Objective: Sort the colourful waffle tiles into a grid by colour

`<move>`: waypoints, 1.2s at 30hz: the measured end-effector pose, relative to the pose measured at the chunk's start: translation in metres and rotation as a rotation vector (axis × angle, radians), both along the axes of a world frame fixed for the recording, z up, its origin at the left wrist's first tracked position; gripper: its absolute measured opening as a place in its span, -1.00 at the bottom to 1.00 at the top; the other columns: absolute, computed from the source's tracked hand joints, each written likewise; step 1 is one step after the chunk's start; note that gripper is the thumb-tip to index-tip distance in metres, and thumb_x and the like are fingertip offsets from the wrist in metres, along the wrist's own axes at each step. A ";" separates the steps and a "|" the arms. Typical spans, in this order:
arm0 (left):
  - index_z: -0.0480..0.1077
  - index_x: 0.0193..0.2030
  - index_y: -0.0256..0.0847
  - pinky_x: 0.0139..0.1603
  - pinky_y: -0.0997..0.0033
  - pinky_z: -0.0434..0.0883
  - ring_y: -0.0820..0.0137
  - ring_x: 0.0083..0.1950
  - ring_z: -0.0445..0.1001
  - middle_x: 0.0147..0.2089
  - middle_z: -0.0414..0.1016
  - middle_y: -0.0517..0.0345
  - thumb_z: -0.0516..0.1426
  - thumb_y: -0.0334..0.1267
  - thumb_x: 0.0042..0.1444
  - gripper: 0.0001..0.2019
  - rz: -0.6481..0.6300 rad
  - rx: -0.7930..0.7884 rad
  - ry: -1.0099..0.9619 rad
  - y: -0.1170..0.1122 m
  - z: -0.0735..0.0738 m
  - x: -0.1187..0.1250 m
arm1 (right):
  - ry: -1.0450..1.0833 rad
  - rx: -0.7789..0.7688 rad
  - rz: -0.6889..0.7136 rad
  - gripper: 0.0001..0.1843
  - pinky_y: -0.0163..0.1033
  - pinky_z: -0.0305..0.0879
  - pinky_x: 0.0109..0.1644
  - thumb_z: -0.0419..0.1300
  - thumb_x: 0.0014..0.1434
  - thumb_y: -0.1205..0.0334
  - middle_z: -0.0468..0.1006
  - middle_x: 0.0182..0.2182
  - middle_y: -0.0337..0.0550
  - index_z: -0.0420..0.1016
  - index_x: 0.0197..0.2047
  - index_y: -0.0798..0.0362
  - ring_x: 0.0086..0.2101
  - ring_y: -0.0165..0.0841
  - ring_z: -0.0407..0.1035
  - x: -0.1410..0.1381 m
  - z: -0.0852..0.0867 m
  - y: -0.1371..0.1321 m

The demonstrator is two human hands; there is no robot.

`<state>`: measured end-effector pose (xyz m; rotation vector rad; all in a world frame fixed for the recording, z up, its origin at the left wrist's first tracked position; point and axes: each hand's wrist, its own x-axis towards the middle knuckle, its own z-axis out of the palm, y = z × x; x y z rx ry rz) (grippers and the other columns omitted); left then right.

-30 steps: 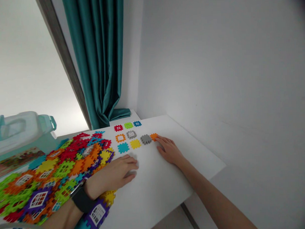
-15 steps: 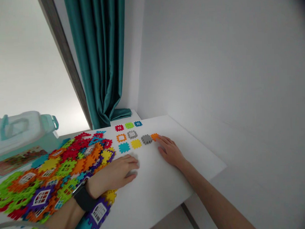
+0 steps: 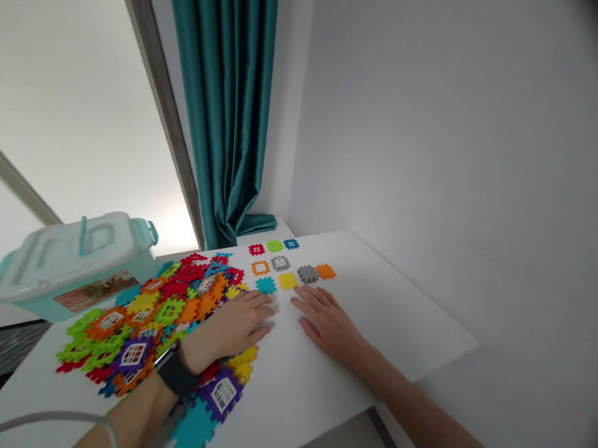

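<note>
My left hand (image 3: 242, 323) rests with fingers outstretched and thumb apart at the right edge of a heap of colourful interlocking plastic tiles (image 3: 169, 311). Its fingertips reach just below a flat cyan tile (image 3: 266, 285); it holds nothing visible. On the table lies my right hand (image 3: 329, 322), palm down and fingers extended, close below a yellow tile (image 3: 288, 281) and a grey tile (image 3: 308, 274). An orange tile (image 3: 325, 271) sits against the grey one. Behind them are an orange window tile (image 3: 260, 268), a grey window tile (image 3: 281, 263) and a short row of red, green and blue tiles.
A lidded pale-teal storage box (image 3: 89, 264) stands at the back left of the white table (image 3: 395, 325). A grey cable (image 3: 65, 415) crosses the lower left. The teal curtain (image 3: 227, 122) hangs behind, and a pale wall (image 3: 448, 147) borders the right side.
My right hand has come off the orange tile and moved left and nearer. My left hand has shifted slightly toward the heap. The view has turned left, showing more of the box.
</note>
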<state>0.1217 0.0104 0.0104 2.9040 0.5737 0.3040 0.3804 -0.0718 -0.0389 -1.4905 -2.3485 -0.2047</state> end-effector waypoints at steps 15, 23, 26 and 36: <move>0.50 0.08 -0.08 0.29 0.04 0.33 0.14 0.22 0.41 0.18 0.49 0.02 0.08 -0.22 0.35 -0.75 0.316 0.079 -0.031 0.004 0.003 -0.104 | 0.121 -0.074 0.333 -0.67 0.11 0.18 0.35 0.08 0.37 0.31 0.53 0.16 -0.03 0.47 0.15 -0.01 0.18 -0.17 0.34 -0.092 0.024 0.026; 0.52 0.01 -0.13 0.27 0.03 0.37 0.15 0.18 0.43 0.11 0.51 0.01 0.11 -0.23 0.33 -0.79 0.366 0.000 -0.176 0.000 0.000 -0.121 | 0.139 -0.099 0.452 -0.79 0.04 0.28 0.20 0.11 0.37 0.30 0.58 -0.01 -0.05 0.51 0.02 0.01 0.03 -0.18 0.39 -0.118 0.042 0.046; 0.52 0.02 -0.10 0.31 -0.05 0.32 0.09 0.23 0.40 0.16 0.47 0.00 0.20 -0.22 0.24 -0.77 0.343 -0.045 -0.169 -0.007 0.001 -0.126 | 0.154 -0.113 0.480 -0.84 0.02 0.31 0.14 0.13 0.38 0.28 0.59 -0.09 -0.07 0.52 -0.04 0.00 -0.03 -0.20 0.41 -0.126 0.043 0.052; 0.47 0.15 -0.03 0.43 -0.22 0.13 -0.07 0.43 0.15 0.43 0.20 -0.03 0.24 -0.48 -0.05 -0.43 0.337 -0.111 -0.099 -0.016 0.004 -0.131 | 0.407 -0.076 0.401 -0.80 0.08 0.32 0.20 0.14 0.36 0.30 0.55 0.01 -0.04 0.51 0.00 -0.03 0.06 -0.17 0.38 -0.132 0.019 0.052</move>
